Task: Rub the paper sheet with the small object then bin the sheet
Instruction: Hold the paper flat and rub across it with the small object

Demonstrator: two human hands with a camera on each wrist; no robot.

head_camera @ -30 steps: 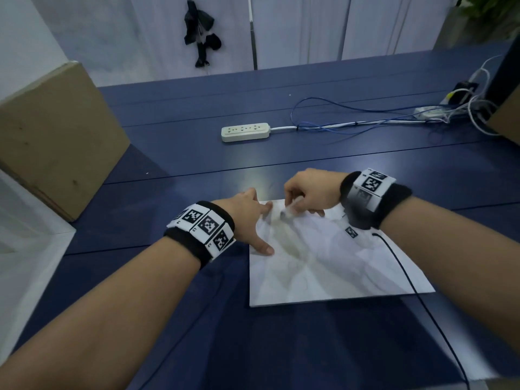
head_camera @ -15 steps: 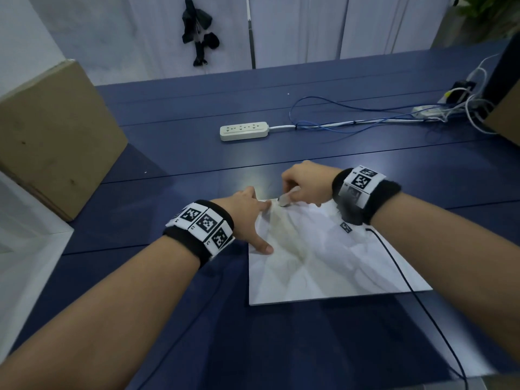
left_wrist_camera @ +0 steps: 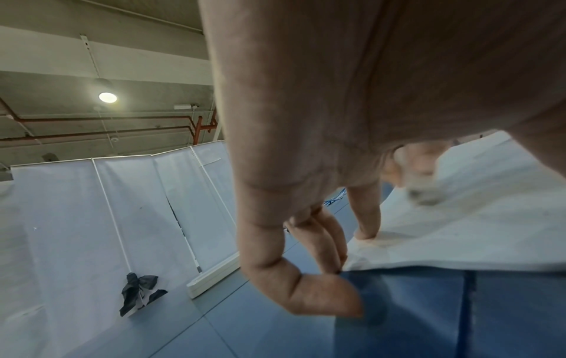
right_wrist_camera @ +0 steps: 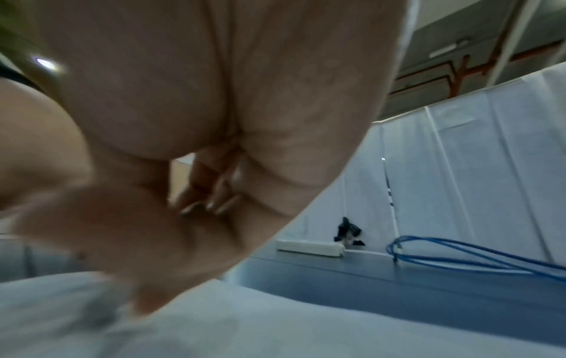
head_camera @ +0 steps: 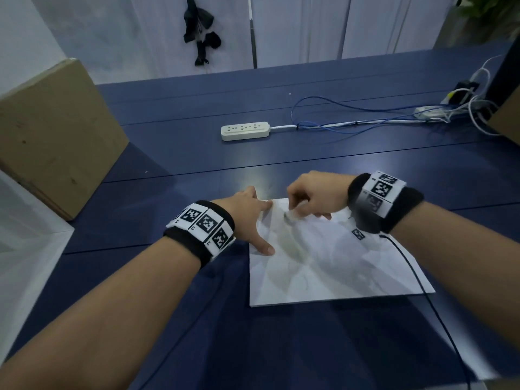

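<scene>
A creased white paper sheet [head_camera: 332,266] lies flat on the dark blue table [head_camera: 309,164]. My left hand [head_camera: 250,218] rests with straight fingers on the sheet's far left corner and pins it down; the left wrist view shows the fingertips [left_wrist_camera: 366,233] on the paper's edge [left_wrist_camera: 459,242]. My right hand [head_camera: 312,197] pinches a small pale object [head_camera: 291,215] and presses it on the sheet near the far edge. That object [left_wrist_camera: 424,191] is blurred in the left wrist view. In the right wrist view the curled right hand [right_wrist_camera: 199,198] hides the object.
A cardboard box [head_camera: 53,136] stands at the left, with a white surface [head_camera: 25,249] below it. A white power strip [head_camera: 245,130] and blue cables [head_camera: 351,122] lie farther back. A black wire [head_camera: 416,277] runs from my right wristband across the sheet.
My right hand moved the small object away from me to the sheet's far edge, then back toward me onto the paper. The left hand stayed in place on the corner.
</scene>
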